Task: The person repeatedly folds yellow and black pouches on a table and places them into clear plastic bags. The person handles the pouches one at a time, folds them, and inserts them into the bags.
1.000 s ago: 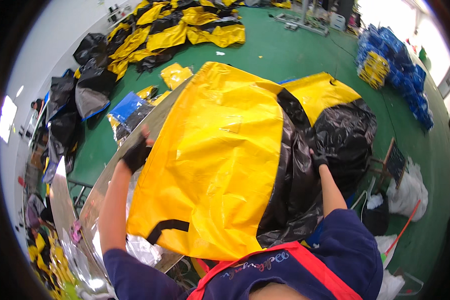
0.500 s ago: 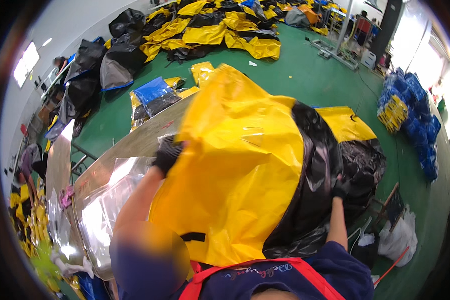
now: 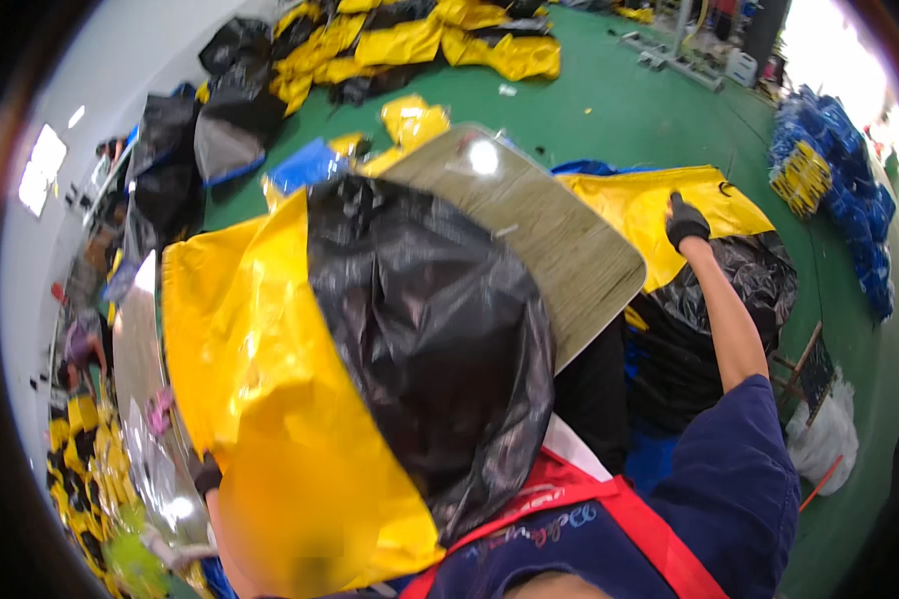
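Note:
A large yellow and black tarpaulin bag [image 3: 410,299] lies slanted over the table [image 3: 539,225] and reaches down to my body. My left hand [image 3: 208,475], in a dark glove, is at its left yellow edge, closed on it, with the fingers mostly hidden behind the material. To the right, my right arm is stretched out. My right hand [image 3: 687,228], in a black glove that leaves fingertips bare, is over the yellow part of a second yellow and black bag [image 3: 624,200], one finger extended. Whether it touches that bag is unclear.
Clear plastic sheets [image 3: 150,449] lie at the table's left. Heaps of yellow and black bags [image 3: 400,45] cover the floor at the back. Blue bundles [image 3: 844,200] stand at the right, near a white plastic sack [image 3: 826,439]. Another person [image 3: 85,344] is at the far left.
The bag has swung left and downward, baring the table's wooden top. My right hand has left its black part and moved up to the second bag. My left hand has come down and left.

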Demonstrator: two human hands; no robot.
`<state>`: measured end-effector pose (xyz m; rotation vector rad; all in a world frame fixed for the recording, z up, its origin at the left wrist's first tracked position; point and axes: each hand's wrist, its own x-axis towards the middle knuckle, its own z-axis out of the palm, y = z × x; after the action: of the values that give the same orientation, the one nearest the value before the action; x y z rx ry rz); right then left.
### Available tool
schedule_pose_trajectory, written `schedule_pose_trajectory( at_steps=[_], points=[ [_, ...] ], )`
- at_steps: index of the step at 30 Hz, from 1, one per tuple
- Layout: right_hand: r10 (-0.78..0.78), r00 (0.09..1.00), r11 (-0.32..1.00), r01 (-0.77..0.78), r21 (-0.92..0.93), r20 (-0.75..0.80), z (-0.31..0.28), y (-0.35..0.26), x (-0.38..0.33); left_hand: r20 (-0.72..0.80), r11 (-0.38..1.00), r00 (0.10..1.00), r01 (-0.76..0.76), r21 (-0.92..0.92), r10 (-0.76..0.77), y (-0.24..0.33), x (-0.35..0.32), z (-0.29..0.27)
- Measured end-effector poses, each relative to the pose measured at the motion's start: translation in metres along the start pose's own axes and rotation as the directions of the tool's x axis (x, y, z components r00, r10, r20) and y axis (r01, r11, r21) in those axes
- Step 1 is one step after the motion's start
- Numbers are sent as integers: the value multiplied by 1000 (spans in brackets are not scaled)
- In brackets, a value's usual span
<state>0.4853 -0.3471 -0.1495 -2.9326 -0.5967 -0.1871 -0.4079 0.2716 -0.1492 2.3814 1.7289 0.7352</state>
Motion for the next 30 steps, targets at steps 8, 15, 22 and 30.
schedule_pose_trajectory(
  at_steps=[8,15,22,30],
  points=[
    [-406,856,907,333,259,320,-8,-296,-72,79,868,955,-292,402,284,159,-50,41],
    [-492,820,864,418,280,292,59,-271,-50,237,679,644,-725,-116,728,403,-72,126],
    [-356,920,933,338,126,167,-16,-129,-18,398,709,636,-703,-54,661,405,-97,171],
    [-907,117,96,993,71,-405,-95,-312,-111,451,695,607,-717,-43,654,404,-98,159]
  ],
)
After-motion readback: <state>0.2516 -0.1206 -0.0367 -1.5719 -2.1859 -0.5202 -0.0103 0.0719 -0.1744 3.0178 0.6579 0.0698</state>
